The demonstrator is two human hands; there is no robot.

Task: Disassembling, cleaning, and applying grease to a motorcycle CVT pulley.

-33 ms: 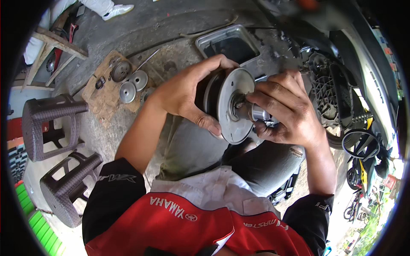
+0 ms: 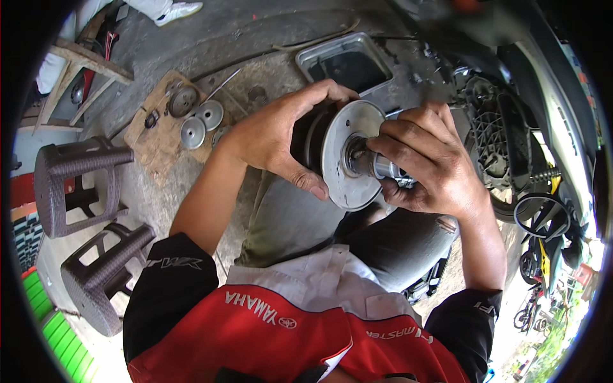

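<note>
Above my lap I hold a scooter drive pulley (image 2: pixel 337 150), a round grey metal disc with a dark body behind it, tilted so its face turns right. My left hand (image 2: pixel 274 140) wraps the back and rim, thumb along the lower left edge. At the hub, my right hand (image 2: pixel 431 163) grips a shiny metal sleeve (image 2: pixel 384 166) with curled fingers. The sleeve sits at the end of the pulley's short shaft; the fingers hide its far end, and I cannot tell whether it is fixed to the shaft.
Loose pulley discs (image 2: pixel 193 132) lie on cardboard (image 2: pixel 150 137) at the left. A metal tray (image 2: pixel 378 54) stands ahead. Close on the right is a scooter's opened engine case (image 2: pixel 495 143). Two brown stools (image 2: pixel 54 191) stand left, below a wooden bench (image 2: pixel 76 54). Another person's shoe (image 2: pixel 179 13) shows far left.
The view has shifted slightly. The pulley has moved a little up and left in it; both hands keep their hold.
</note>
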